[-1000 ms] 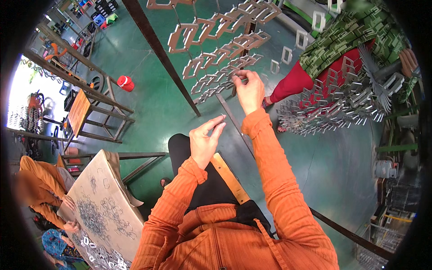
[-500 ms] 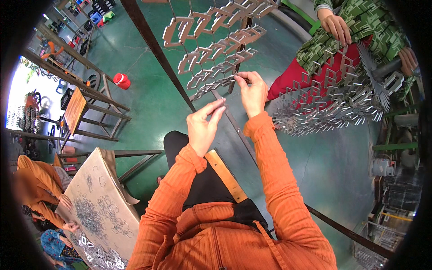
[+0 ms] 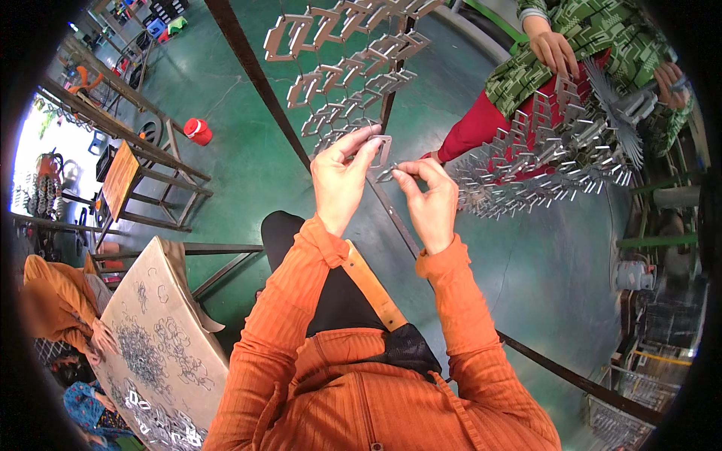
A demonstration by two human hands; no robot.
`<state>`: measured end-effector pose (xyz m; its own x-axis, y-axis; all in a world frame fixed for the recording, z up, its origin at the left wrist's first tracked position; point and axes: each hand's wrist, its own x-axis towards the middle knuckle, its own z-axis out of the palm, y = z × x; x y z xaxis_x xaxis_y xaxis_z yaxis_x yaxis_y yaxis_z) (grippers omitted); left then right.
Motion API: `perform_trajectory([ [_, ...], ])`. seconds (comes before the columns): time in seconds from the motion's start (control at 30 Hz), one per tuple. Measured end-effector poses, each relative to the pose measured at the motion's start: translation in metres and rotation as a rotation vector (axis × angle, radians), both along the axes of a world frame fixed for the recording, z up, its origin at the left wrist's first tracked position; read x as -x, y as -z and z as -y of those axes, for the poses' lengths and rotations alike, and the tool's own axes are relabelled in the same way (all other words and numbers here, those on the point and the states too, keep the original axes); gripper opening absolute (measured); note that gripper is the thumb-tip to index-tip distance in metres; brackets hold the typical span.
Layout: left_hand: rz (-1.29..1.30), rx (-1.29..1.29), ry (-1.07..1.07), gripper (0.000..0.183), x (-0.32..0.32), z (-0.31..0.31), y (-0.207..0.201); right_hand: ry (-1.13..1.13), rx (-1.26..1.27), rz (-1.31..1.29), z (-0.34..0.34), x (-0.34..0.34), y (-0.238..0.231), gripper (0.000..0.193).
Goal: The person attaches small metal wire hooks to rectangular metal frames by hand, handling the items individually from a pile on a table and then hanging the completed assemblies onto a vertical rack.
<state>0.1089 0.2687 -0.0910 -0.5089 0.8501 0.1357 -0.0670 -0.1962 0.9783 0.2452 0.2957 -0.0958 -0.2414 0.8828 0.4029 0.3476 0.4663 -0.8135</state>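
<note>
In front of me hang rows of silver metal links (image 3: 323, 79), flat angular frames strung on thin wires. My left hand (image 3: 340, 177) is closed in a pinch on one silver metal link (image 3: 385, 149), just below the lowest row. Close to its right, my right hand (image 3: 432, 197) pinches a small grey metal piece (image 3: 386, 175) between thumb and forefinger; its exact kind is too small to tell. The two hands are apart, with the pinched pieces near each other. Part of the lowest row is hidden behind my left fingers.
A dark metal bar (image 3: 263, 83) slants past the hanging links. To the right, a co-worker's hand (image 3: 555, 52) holds a bundle of similar links (image 3: 541, 161) over red trousers. A table (image 3: 218, 353) with wire pieces stands lower left, near others. A red bucket (image 3: 198, 131) is on the floor.
My left hand has risen to the lowest row and now pinches a link. My right hand has come down and away from the row, holding a small metal piece.
</note>
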Motion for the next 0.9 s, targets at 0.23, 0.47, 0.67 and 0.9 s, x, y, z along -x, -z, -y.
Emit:
perform_trajectory([
  [0.23, -0.024, -0.029, 0.009, 0.023, -0.011, 0.008, -0.012, 0.016, 0.012, 0.043, 0.014, -0.003, 0.002, 0.007],
  [0.47, -0.072, -0.043, 0.033, 0.024, -0.015, 0.021, -0.016, 0.012, -0.012, 0.094, 0.02, 0.001, -0.002, 0.007],
  [0.67, -0.085, -0.041, -0.003, 0.023, -0.004, 0.035, -0.017, -0.066, 0.069, 0.111, 0.027, 0.012, -0.003, 0.014],
  [0.9, -0.134, 0.011, -0.04, 0.022, 0.013, 0.05, -0.01, -0.107, 0.118, -0.017, -0.005, 0.014, 0.01, 0.014],
])
